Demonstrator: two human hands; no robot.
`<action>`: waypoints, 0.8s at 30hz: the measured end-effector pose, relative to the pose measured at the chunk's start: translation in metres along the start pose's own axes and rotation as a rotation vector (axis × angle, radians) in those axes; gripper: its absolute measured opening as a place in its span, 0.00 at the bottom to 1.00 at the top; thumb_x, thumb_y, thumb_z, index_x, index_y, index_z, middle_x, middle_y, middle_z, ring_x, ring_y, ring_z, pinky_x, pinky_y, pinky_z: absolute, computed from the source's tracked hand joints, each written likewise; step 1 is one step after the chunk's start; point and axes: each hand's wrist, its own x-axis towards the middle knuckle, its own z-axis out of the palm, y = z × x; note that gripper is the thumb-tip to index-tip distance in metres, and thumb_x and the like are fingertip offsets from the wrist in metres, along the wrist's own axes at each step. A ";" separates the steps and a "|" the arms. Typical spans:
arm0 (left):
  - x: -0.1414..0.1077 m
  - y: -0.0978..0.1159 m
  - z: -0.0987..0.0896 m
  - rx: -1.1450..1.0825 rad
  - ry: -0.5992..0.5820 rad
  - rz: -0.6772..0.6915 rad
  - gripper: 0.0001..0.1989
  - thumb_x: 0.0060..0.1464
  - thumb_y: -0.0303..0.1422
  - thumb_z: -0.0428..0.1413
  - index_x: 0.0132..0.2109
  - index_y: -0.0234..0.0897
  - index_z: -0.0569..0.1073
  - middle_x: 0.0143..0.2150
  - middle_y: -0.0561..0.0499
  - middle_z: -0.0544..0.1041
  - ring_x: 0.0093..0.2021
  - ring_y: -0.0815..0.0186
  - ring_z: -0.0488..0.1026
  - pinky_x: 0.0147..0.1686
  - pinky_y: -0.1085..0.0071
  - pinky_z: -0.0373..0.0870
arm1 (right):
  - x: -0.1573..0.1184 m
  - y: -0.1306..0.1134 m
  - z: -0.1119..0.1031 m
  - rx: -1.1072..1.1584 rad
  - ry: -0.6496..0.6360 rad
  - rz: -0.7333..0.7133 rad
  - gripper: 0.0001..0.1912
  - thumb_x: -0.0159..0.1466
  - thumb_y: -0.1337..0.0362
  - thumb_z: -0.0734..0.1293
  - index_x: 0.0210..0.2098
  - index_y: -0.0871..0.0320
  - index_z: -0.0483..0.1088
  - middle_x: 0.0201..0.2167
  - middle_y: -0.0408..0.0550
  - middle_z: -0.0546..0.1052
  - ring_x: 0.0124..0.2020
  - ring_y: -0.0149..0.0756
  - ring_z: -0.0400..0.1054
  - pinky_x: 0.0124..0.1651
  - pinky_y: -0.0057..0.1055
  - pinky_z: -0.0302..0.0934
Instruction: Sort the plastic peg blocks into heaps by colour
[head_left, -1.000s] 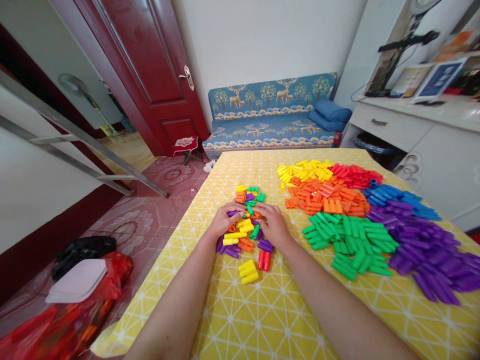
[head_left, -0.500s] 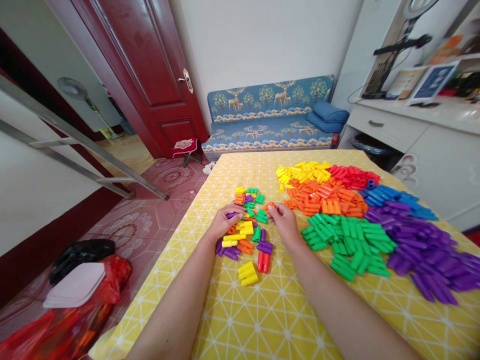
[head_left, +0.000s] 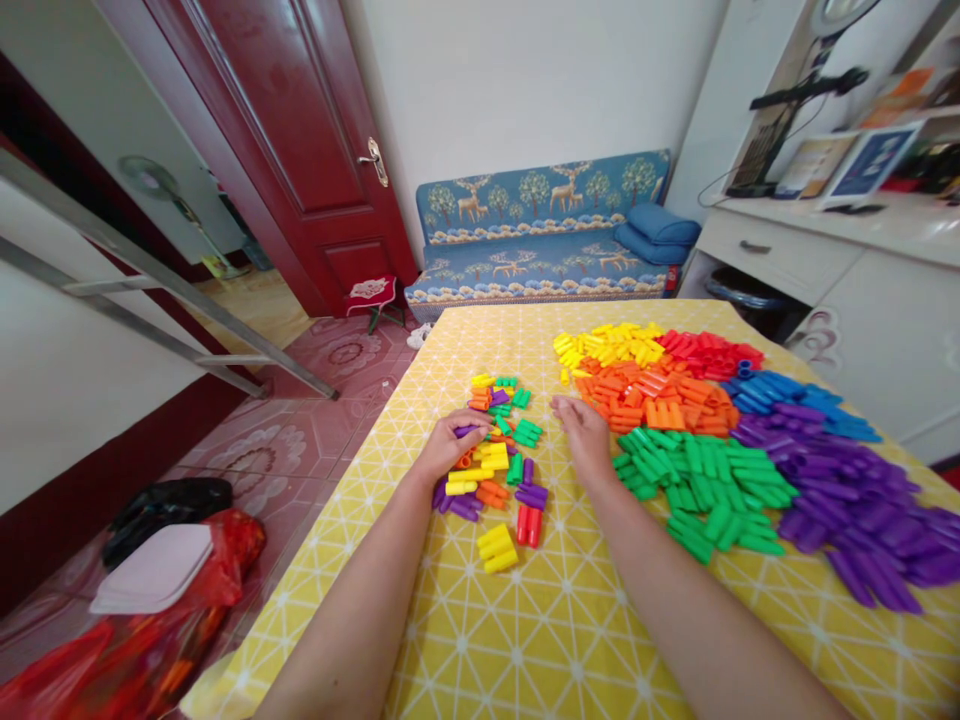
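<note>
My left hand (head_left: pixel 444 447) rests over a mixed group of small plastic tube pieces, its fingers closed on a purple piece (head_left: pixel 466 431). Green pieces (head_left: pixel 527 432), yellow pieces (head_left: pixel 491 456) and orange pieces (head_left: pixel 493 494) lie beside and below it. My right hand (head_left: pixel 589 440) hovers between this mixed group and the sorted heaps, thumb and fingers drawn together. What it holds, if anything, is hidden. Closest to its right are the heap of orange pieces (head_left: pixel 656 390) and the heap of green pieces (head_left: pixel 705 475).
A yellow patterned cloth (head_left: pixel 517 640) covers the table. Beyond the orange heap lie yellow (head_left: pixel 611 345), red (head_left: pixel 709 352), blue (head_left: pixel 802 395) and purple heaps (head_left: pixel 862 500). A yellow block (head_left: pixel 497 549) and red pieces (head_left: pixel 529 524) sit in front. A metal ladder (head_left: pixel 187 315) leans at left.
My right hand has moved right, away from the mixed group; the orange piece at its fingertips no longer shows. My left hand stays in place on the purple piece.
</note>
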 end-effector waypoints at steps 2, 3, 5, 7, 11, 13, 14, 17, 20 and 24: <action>0.000 0.000 0.000 0.003 0.000 0.001 0.10 0.52 0.38 0.60 0.36 0.35 0.80 0.42 0.42 0.79 0.47 0.58 0.74 0.53 0.60 0.67 | 0.004 0.004 -0.003 -0.074 0.018 -0.067 0.24 0.56 0.50 0.65 0.45 0.61 0.72 0.47 0.56 0.76 0.49 0.44 0.70 0.53 0.42 0.62; 0.000 0.000 0.000 0.005 0.000 0.000 0.10 0.52 0.38 0.60 0.36 0.35 0.80 0.42 0.42 0.79 0.46 0.59 0.74 0.53 0.60 0.67 | 0.005 0.005 -0.003 -0.093 0.024 -0.082 0.25 0.57 0.50 0.65 0.47 0.61 0.71 0.50 0.57 0.75 0.50 0.44 0.69 0.54 0.43 0.62; 0.000 -0.001 0.000 0.008 0.000 -0.001 0.10 0.52 0.38 0.60 0.36 0.35 0.80 0.43 0.42 0.79 0.46 0.59 0.74 0.53 0.61 0.67 | 0.005 0.008 -0.003 -0.140 -0.020 -0.106 0.24 0.58 0.52 0.64 0.48 0.61 0.70 0.50 0.58 0.74 0.50 0.43 0.70 0.53 0.42 0.63; -0.001 -0.001 0.001 0.006 0.001 -0.004 0.10 0.52 0.37 0.60 0.36 0.35 0.80 0.43 0.42 0.79 0.47 0.59 0.74 0.53 0.61 0.66 | -0.001 0.008 0.000 -0.230 -0.136 -0.147 0.22 0.59 0.55 0.64 0.48 0.60 0.70 0.47 0.56 0.76 0.46 0.42 0.71 0.50 0.41 0.65; -0.001 0.000 0.001 0.004 0.005 0.005 0.10 0.53 0.37 0.59 0.36 0.35 0.80 0.42 0.43 0.79 0.46 0.59 0.74 0.53 0.62 0.67 | -0.017 0.002 0.009 -0.621 -0.352 -0.345 0.20 0.56 0.64 0.67 0.48 0.57 0.72 0.46 0.52 0.76 0.47 0.43 0.68 0.53 0.42 0.61; 0.000 0.000 0.000 0.006 0.004 0.008 0.10 0.52 0.37 0.60 0.36 0.35 0.80 0.42 0.43 0.79 0.46 0.59 0.74 0.53 0.62 0.67 | -0.023 -0.002 0.012 -0.786 -0.380 -0.422 0.19 0.55 0.68 0.68 0.47 0.57 0.73 0.47 0.52 0.75 0.49 0.44 0.66 0.55 0.42 0.59; 0.000 0.000 0.000 0.006 0.003 0.007 0.10 0.52 0.37 0.60 0.36 0.35 0.80 0.42 0.43 0.79 0.46 0.59 0.74 0.53 0.61 0.67 | -0.024 -0.003 0.012 -0.824 -0.381 -0.430 0.19 0.55 0.68 0.68 0.47 0.57 0.73 0.47 0.52 0.75 0.49 0.44 0.65 0.54 0.41 0.59; 0.000 -0.001 0.000 0.008 0.004 0.003 0.10 0.52 0.38 0.60 0.36 0.35 0.80 0.42 0.43 0.79 0.46 0.59 0.74 0.53 0.61 0.67 | -0.023 -0.004 0.012 -0.833 -0.348 -0.395 0.20 0.55 0.67 0.69 0.48 0.57 0.72 0.44 0.52 0.75 0.46 0.43 0.66 0.51 0.39 0.60; 0.000 -0.002 0.001 0.013 0.014 0.004 0.10 0.52 0.38 0.60 0.36 0.35 0.80 0.42 0.42 0.79 0.46 0.59 0.74 0.53 0.61 0.66 | -0.020 -0.001 0.010 -0.776 -0.300 -0.355 0.23 0.52 0.66 0.71 0.49 0.57 0.71 0.42 0.50 0.75 0.43 0.40 0.68 0.48 0.37 0.62; 0.000 -0.003 0.000 0.027 0.025 -0.002 0.10 0.52 0.38 0.60 0.35 0.35 0.80 0.42 0.42 0.79 0.46 0.59 0.74 0.52 0.61 0.67 | -0.019 0.003 0.009 -0.712 -0.277 -0.307 0.21 0.52 0.66 0.70 0.46 0.56 0.72 0.40 0.48 0.75 0.39 0.38 0.69 0.42 0.34 0.63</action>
